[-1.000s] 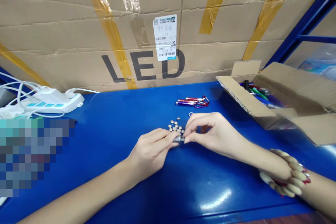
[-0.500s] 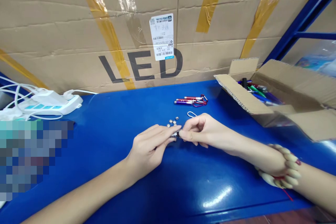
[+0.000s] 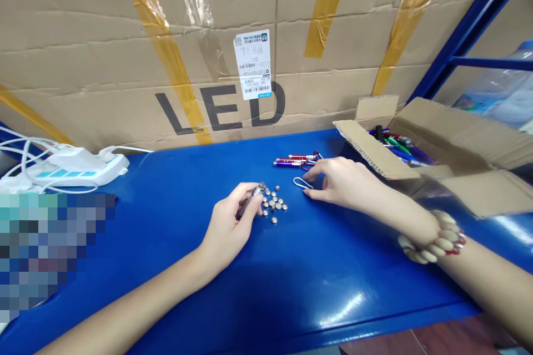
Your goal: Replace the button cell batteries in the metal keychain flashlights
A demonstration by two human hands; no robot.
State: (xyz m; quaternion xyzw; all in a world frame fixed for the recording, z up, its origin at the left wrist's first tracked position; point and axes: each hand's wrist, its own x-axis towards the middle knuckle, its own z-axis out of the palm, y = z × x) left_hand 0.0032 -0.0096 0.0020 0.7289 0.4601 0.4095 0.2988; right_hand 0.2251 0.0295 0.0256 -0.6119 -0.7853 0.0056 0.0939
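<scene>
My left hand is closed around a small silver-and-dark metal penlight, its shiny end pointing up and away from me. Just right of those fingers, several silver button cells lie loose on the table. My right hand is over the table with thumb and forefinger apart, around a silver carabiner clip; whether they touch it I cannot tell. Behind the right fingertips lie several red and purple penlights with clips, partly covered by that hand.
An open cardboard box at the right holds many coloured penlights. A large cardboard carton marked LED stands along the back. On the left are a white power strip with cables and a blurred-out patch. The blue table reflects light.
My hands have separated. The right one has let go of the penlight and moved back and right to the silver clip. My left hand has tilted the penlight upward, uncovering more button cells.
</scene>
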